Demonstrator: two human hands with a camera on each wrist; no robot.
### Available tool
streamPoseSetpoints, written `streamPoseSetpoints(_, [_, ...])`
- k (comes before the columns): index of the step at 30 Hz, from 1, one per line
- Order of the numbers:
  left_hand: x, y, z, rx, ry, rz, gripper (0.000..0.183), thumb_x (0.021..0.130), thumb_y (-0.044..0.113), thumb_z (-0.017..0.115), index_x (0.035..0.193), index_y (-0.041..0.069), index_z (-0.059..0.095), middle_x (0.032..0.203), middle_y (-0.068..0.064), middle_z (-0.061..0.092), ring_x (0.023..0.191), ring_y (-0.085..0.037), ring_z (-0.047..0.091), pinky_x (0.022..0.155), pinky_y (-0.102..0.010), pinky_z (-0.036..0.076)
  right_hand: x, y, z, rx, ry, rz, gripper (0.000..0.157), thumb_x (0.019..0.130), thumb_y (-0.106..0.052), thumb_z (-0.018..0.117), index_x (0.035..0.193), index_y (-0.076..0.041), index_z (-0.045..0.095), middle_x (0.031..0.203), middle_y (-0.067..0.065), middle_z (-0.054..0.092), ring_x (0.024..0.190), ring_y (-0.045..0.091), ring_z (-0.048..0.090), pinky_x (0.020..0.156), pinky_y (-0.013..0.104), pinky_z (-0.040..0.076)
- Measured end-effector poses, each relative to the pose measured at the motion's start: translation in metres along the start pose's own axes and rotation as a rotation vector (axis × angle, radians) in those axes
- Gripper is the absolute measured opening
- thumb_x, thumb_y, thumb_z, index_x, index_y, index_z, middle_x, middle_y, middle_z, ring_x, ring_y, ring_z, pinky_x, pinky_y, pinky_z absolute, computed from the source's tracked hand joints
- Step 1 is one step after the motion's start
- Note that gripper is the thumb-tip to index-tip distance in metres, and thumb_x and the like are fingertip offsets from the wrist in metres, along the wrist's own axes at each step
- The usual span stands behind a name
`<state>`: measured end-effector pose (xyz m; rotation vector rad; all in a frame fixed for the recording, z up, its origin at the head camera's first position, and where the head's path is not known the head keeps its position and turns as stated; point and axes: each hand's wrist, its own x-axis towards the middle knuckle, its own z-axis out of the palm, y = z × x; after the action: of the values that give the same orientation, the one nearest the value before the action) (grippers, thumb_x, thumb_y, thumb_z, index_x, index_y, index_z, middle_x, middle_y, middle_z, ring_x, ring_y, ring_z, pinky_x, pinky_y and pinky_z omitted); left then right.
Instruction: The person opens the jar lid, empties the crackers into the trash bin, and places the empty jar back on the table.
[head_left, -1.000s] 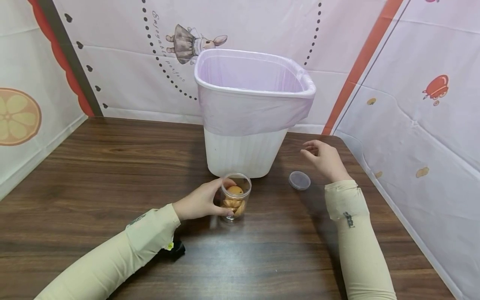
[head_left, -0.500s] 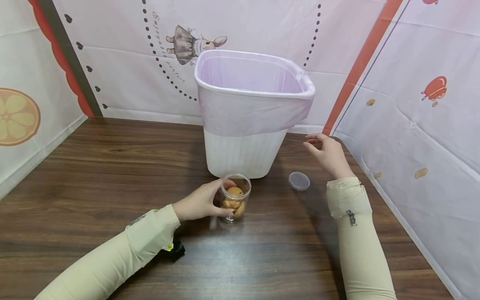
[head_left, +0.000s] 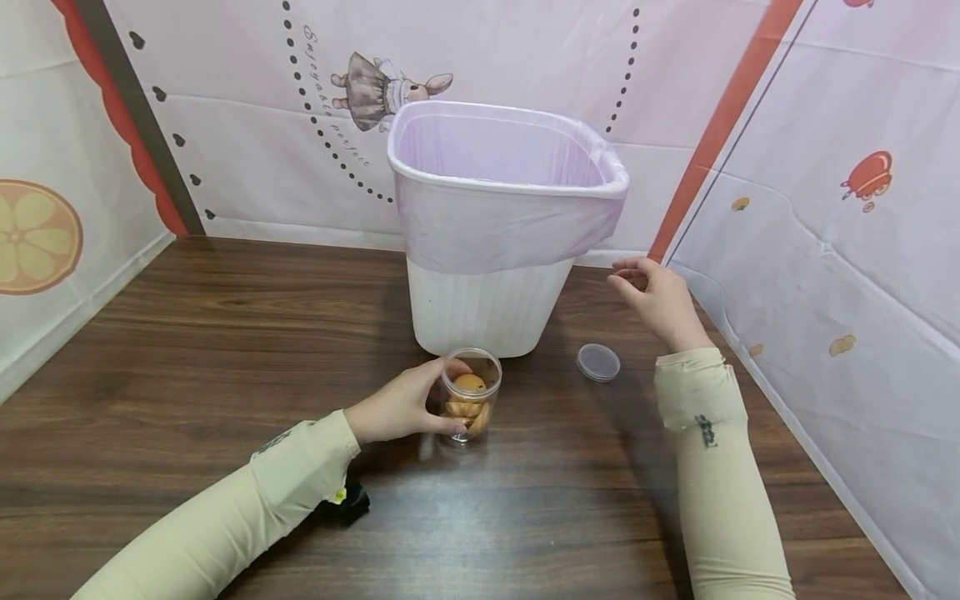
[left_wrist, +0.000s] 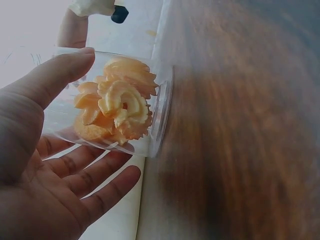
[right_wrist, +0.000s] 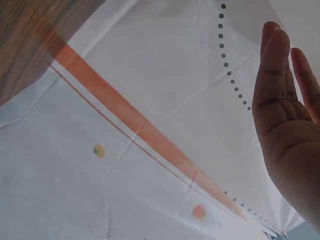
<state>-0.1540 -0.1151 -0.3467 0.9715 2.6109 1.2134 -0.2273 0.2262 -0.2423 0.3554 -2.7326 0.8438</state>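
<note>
My left hand (head_left: 393, 408) grips a clear plastic jar (head_left: 492, 392) standing on the table, thumb on the near side and fingers round the far side. Several golden piped butter cookies (head_left: 470, 383) lie inside, and the jar's top is uncovered. Seen from the left wrist, the cookies (left_wrist: 125, 102) show through the clear wall, with my thumb and fingers on either side. A round clear lid (head_left: 598, 362) lies flat on the table to the right of the jar. Beyond that lid my right hand (head_left: 660, 302) hovers with fingers loosely bent, holding nothing; the right wrist view shows the same hand (right_wrist: 287, 110).
A tall white bin (head_left: 487, 308) with a pale purple liner (head_left: 510, 229) stands just behind the jar. Near my left wrist lies a small black object (head_left: 352, 505), partly covered by the sleeve. Printed cloth walls (head_left: 810, 217) border the wooden table (head_left: 247, 333).
My right hand has drifted slightly up and to the right, away from the lid. The left hand, jar and lid have stayed put.
</note>
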Motion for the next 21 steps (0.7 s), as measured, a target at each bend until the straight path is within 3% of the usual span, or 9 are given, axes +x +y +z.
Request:
streamPoseSetpoints(14, [0.001, -0.002, -0.002, 0.001, -0.001, 0.012, 0.064, 0.078, 0.031, 0.08, 0.131, 0.014, 0.048, 0.124, -0.002, 0.059, 0.104, -0.013, 0.059, 0.09, -0.04, 0.05, 0.006, -0.006, -0.008, 0.023, 0.006, 0.008, 0.04, 0.098, -0.027, 0.052, 0.127, -0.001, 0.056, 0.121, 0.024, 0.063, 0.108, 0.037, 0.061, 0.092, 0.048, 0.045])
streamPoseSetpoints(21, [0.0, -0.002, -0.001, -0.019, -0.006, 0.004, 0.065, 0.078, 0.029, 0.081, 0.132, 0.013, 0.047, 0.125, -0.003, 0.059, 0.105, -0.014, 0.06, 0.09, -0.039, 0.051, 0.011, -0.013, -0.013, 0.029, 0.024, 0.006, 0.041, 0.098, -0.029, 0.051, 0.129, -0.002, 0.056, 0.119, 0.021, 0.065, 0.102, 0.033, 0.063, 0.076, 0.026, 0.044])
